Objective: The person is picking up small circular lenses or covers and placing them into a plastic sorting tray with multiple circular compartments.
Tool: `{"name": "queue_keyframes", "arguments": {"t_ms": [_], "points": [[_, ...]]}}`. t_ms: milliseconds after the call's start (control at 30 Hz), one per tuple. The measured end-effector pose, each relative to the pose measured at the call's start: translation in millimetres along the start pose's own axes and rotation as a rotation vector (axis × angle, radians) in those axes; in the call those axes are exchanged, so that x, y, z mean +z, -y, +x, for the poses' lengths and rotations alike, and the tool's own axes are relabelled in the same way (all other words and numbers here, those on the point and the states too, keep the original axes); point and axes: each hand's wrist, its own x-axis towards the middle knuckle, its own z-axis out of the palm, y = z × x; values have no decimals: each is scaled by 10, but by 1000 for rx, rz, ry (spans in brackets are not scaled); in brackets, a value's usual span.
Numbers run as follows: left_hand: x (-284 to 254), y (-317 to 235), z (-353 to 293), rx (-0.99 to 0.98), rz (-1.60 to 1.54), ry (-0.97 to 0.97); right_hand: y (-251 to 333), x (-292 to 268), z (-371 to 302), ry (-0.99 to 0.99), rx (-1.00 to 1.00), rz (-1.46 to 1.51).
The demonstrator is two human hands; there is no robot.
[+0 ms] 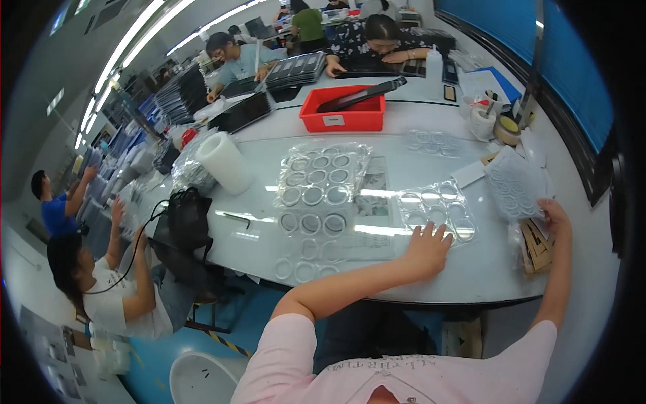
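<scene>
While her left hand (426,248) lies flat and open on a clear blister tray (436,210) near the desk's (431,283) front edge, the right hand (553,214) grips another tray (513,183); it could slip off the right edge

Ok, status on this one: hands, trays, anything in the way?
Left hand flat on clear tray. Right hand on tray stack. More trays lie left of them, apart.
</scene>
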Motion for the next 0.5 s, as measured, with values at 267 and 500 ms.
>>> {"name": "queue_keyframes", "arguments": {"t_ms": [267,500], "points": [[257,-6,205,102,149,-3,-338,-796,538,94,-129,622],[402,152,50,139,298,-208,-371,-40,16,21,-69,-244]]}}
